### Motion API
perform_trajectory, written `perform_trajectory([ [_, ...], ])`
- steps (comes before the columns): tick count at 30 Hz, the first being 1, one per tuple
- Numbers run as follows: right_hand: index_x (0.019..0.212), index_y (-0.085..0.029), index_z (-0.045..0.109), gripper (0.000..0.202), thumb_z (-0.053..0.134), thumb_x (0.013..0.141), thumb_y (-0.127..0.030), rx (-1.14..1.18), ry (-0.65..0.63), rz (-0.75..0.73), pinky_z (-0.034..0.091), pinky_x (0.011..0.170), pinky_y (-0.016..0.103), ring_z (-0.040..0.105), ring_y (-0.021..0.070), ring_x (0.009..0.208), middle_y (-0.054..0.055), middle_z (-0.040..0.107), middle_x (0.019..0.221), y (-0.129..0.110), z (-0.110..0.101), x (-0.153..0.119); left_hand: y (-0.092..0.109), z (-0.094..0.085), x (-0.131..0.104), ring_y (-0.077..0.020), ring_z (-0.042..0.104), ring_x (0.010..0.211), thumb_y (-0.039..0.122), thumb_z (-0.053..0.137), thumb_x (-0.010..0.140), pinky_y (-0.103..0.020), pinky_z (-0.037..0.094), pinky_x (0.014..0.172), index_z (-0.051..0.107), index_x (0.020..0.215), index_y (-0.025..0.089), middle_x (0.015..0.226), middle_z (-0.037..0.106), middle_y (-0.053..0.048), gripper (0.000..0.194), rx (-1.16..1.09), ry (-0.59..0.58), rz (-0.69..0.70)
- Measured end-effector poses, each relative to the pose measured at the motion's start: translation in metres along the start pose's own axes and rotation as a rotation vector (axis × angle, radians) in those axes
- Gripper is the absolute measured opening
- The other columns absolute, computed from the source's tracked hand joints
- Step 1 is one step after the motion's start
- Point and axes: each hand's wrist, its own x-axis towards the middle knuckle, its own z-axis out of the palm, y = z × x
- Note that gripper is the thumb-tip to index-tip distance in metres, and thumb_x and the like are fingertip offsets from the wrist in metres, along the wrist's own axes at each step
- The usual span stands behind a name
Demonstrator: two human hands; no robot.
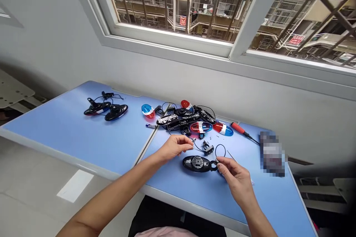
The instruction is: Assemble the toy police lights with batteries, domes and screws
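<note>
My left hand (177, 146) is closed in a pinch above the table, with a thin, pale tip showing at the fingers that is too small to name. Beside it, a black clamp (208, 149) lies with its thin cable. A black oval bike-light housing (196, 163) with a round grille rests in front of me. My right hand (234, 172) pinches the black ring clamp (213, 166) at the housing's right end. A black cable loop (220, 145) rises by those fingertips, and part of the clamp is hidden behind them.
Behind my hands is a pile of black housings (183, 121) with red-and-blue lenses (201, 127). Two assembled lights (116, 112) sit on the left table (111, 144). A red-handled screwdriver (238, 129), a thin metal rod (231, 155) and a blurred object (272, 154) are to the right.
</note>
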Motion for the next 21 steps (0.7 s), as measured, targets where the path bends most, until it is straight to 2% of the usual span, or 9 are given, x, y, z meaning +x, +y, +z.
perform_trajectory([
  [4, 0.092, -0.018, 0.077, 0.029, 0.067, 0.079, -0.042, 0.013, 0.028, -0.045, 0.048, 0.046, 0.025, 0.057, 0.0138, 0.055, 0.005, 0.071, 0.073, 0.003, -0.001, 0.0, 0.008, 0.009, 0.004, -0.0118, 0.056, 0.061, 0.032, 0.069, 0.071, -0.019, 0.037, 0.048, 0.072, 0.08, 0.014, 0.073, 0.069, -0.004, 0.021, -0.031, -0.036, 0.015],
  [7, 0.094, -0.018, 0.077, 0.028, 0.065, 0.082, -0.041, -0.002, 0.031, -0.07, 0.048, 0.046, 0.025, 0.056, 0.0129, 0.052, 0.004, 0.072, 0.075, 0.008, -0.004, 0.0, 0.007, 0.014, 0.008, -0.0151, 0.063, 0.073, 0.024, 0.07, 0.07, -0.024, 0.048, 0.064, 0.073, 0.076, 0.014, 0.079, 0.072, -0.005, 0.012, -0.016, -0.036, 0.052],
  [9, 0.094, -0.018, 0.076, 0.027, 0.064, 0.084, -0.04, -0.023, 0.031, -0.107, 0.047, 0.045, 0.024, 0.055, 0.0122, 0.051, 0.004, 0.072, 0.074, 0.01, -0.006, -0.001, 0.004, 0.015, 0.012, -0.0164, 0.065, 0.078, 0.021, 0.07, 0.07, -0.027, 0.051, 0.074, 0.073, 0.074, 0.014, 0.081, 0.073, -0.005, 0.009, 0.004, -0.027, 0.076],
  [14, 0.094, -0.02, 0.075, 0.022, 0.06, 0.089, -0.035, -0.113, 0.075, -0.275, 0.048, 0.047, 0.024, 0.057, 0.0115, 0.052, 0.003, 0.072, 0.078, 0.003, -0.013, 0.004, 0.0, 0.012, 0.022, -0.016, 0.063, 0.078, 0.02, 0.067, 0.075, -0.026, 0.049, 0.07, 0.073, 0.078, 0.016, 0.084, 0.072, -0.004, 0.008, 0.091, 0.034, 0.133],
  [18, 0.097, -0.022, 0.073, 0.016, 0.06, 0.091, -0.029, -0.181, 0.178, -0.425, 0.05, 0.05, 0.024, 0.059, 0.0111, 0.057, 0.003, 0.073, 0.087, -0.008, -0.023, 0.025, 0.004, 0.01, 0.027, -0.0142, 0.062, 0.075, 0.02, 0.061, 0.083, -0.024, 0.047, 0.066, 0.073, 0.081, 0.016, 0.084, 0.071, -0.004, 0.012, 0.299, 0.067, 0.316],
  [21, 0.102, -0.021, 0.069, 0.016, 0.059, 0.091, -0.02, -0.227, 0.284, -0.567, 0.051, 0.054, 0.025, 0.064, 0.0133, 0.066, 0.005, 0.073, 0.093, -0.011, -0.023, 0.039, 0.008, 0.014, 0.026, -0.0154, 0.064, 0.079, 0.016, 0.059, 0.087, -0.026, 0.049, 0.073, 0.072, 0.084, 0.018, 0.086, 0.072, -0.004, 0.014, 0.466, 0.062, 0.457],
])
